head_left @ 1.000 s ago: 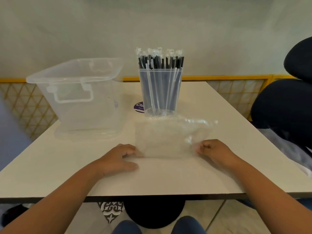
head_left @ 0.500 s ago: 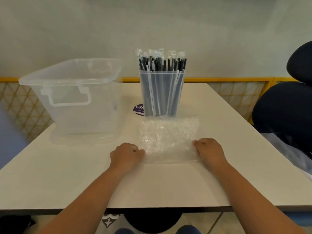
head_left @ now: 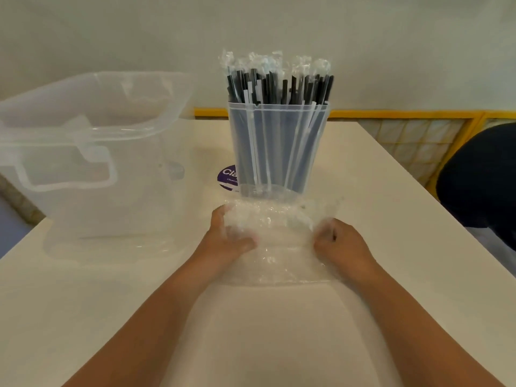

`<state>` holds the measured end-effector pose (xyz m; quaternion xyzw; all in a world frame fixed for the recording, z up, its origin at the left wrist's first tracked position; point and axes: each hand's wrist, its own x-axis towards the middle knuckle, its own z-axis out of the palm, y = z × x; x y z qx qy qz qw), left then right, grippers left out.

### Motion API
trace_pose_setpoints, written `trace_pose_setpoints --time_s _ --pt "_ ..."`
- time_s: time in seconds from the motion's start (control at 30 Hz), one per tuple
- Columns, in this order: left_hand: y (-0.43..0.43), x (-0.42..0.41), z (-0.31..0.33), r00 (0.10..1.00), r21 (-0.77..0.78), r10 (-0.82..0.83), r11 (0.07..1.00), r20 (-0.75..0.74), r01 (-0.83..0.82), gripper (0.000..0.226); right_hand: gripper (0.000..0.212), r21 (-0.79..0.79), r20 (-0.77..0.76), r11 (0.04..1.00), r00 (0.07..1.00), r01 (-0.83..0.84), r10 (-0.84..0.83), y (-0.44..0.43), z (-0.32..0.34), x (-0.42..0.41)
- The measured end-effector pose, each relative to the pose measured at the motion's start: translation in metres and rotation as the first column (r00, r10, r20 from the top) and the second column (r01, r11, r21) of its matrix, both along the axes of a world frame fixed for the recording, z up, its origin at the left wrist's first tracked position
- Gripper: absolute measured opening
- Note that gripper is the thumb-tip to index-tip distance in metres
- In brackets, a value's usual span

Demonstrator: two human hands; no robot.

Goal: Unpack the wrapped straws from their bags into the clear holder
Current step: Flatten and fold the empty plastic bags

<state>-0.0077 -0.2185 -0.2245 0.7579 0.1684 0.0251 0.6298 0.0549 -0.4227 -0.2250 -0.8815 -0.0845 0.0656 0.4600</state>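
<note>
The wrapped straws [head_left: 279, 85] stand upright and packed close together in the clear holder [head_left: 279, 141]. Their dark tops and the crinkled ends of their wrappers stick up above its rim. The holder stands on the white table [head_left: 391, 208], towards the far side and about the middle of its width.

Just in front of the holder a crumpled clear plastic bag [head_left: 279, 255] lies on the table, its far edge bunched up near the holder's base. No straws can be made out inside it.

The left hand [head_left: 223, 241] grips the bag's left edge, with the fingers curled over the bunched plastic and the thumb lying across the bag towards the middle. The right hand [head_left: 343, 244] is closed into a fist on the bag's right edge, with plastic gathered at its knuckles. Both forearms reach in from the near edge of the table, and the bag is stretched between the two hands.

A round purple sticker [head_left: 226, 177] with white letters lies on the table at the holder's left, partly hidden behind it. Further left stands a large clear plastic bin [head_left: 83, 152] with a handle moulded into its near wall.

At the right edge of the view is the dark back of a chair [head_left: 480, 177]. Behind the table a yellow rail [head_left: 391, 113] runs along the foot of a pale wall.
</note>
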Motion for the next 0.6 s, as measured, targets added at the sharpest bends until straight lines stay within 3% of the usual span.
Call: trace_pose_setpoints --time_s 0.1,0.2,0.27,0.33,0.5,0.6 --pt "0.007 0.016 -0.001 0.985 -0.358 0.160 0.925 0.062 -0.127 0.064 0.024 0.282 -0.064 0.960 0.998 -0.001 0.020 0.003 0.003 0.008" --pt "0.013 0.016 0.000 0.973 -0.231 0.201 0.958 0.114 -0.171 0.025 0.030 0.436 -0.124 0.896 0.992 0.080 -0.028 -0.004 0.001 0.010" --pt "0.013 0.017 0.003 0.969 -0.262 0.225 0.946 0.103 -0.191 0.014 0.024 0.513 -0.171 0.846 0.983 0.150 -0.070 -0.006 0.000 0.012" --pt "0.011 0.018 0.008 0.973 -0.258 0.224 0.945 0.063 -0.201 0.017 0.017 0.534 -0.232 0.824 0.970 0.189 -0.072 -0.007 0.001 0.014" --pt "0.009 0.014 0.026 0.977 -0.278 0.215 0.938 0.004 -0.205 0.017 0.029 0.608 -0.462 0.741 0.886 0.285 0.038 -0.013 0.009 0.020" --pt "0.005 0.009 0.056 0.990 -0.312 0.144 0.941 0.011 -0.133 0.027 0.035 0.654 -0.474 0.708 0.874 0.268 0.107 -0.019 0.043 0.024"
